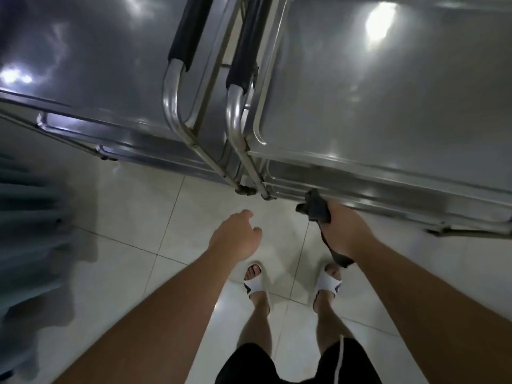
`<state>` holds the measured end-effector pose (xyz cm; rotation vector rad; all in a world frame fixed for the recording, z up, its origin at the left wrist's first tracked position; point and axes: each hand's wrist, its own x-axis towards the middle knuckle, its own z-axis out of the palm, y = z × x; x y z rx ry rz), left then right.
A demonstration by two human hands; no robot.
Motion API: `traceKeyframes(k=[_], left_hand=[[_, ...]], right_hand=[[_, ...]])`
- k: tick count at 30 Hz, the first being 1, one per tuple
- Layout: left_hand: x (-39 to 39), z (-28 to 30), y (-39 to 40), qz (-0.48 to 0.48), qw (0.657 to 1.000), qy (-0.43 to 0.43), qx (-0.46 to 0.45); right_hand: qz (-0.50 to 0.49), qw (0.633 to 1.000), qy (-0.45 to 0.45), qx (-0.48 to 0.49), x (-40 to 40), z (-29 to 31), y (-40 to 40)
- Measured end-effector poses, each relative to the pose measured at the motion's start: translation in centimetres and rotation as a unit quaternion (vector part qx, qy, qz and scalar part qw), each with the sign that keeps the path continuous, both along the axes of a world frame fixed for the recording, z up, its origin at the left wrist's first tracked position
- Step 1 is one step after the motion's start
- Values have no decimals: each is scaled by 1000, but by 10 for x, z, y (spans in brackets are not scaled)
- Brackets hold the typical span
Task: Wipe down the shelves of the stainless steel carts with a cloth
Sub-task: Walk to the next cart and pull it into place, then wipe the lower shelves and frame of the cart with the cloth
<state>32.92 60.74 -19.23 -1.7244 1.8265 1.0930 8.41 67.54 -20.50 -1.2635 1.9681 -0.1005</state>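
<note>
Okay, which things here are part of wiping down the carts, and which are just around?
For the job: dark cloth in right hand; left cart; right cart; left hand, holding nothing.

Just around: grey fabric at left; white slides; tiled floor.

Just one view here, head cam, wide-angle, pointing pretty much straight down from standing height. Cart tops [388,92] fill 10 to 2 o'clock, close up; floor tiles [138,223] and the wearer's feet [256,284] sit toward 6.
</note>
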Motion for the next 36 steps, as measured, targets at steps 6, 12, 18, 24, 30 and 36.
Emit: traceKeyframes(k=[6,12,18,24,30,36], left_hand=[[-2,-79,-47,67,997,44,-6],[-18,-153,-97,154,977,112,-93],[-33,-210,-128,205,921,247,-221],[-46,-256,-138,283,820,428,-252],[-57,-274,-144,295,744,506,-322],[-64,-288,-150,292,705,544,-348]], right_hand=[[-44,999,2,3,20,-72,-36],[-76,995,10,-66,8,-142,-68],[-72,984,2,-160,-2,-192,-121],[-10,963,39,-265,21,-236,-158],[190,964,17,-183,55,-290,-186],[178,954,108,-217,44,-309,-161]])
